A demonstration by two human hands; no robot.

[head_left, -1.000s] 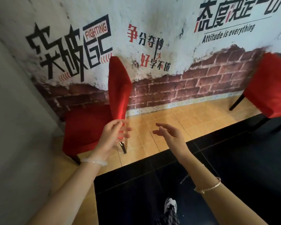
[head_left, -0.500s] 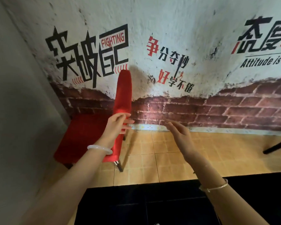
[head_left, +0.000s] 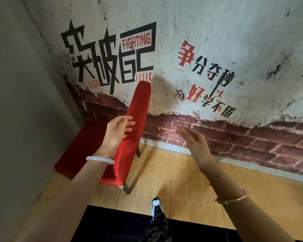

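Red chair (head_left: 140, 102) ahead: I see my left hand (head_left: 118, 132) before its backrest, right hand (head_left: 195, 144) beside, both loose-fingered, holding nothing.

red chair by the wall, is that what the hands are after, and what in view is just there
In hand: red chair, with the left hand open in front of its back; right hand open beside it, not touching.
Just there: painted wall lettering; brick-pattern wall; yellow floor tiles; shoe.
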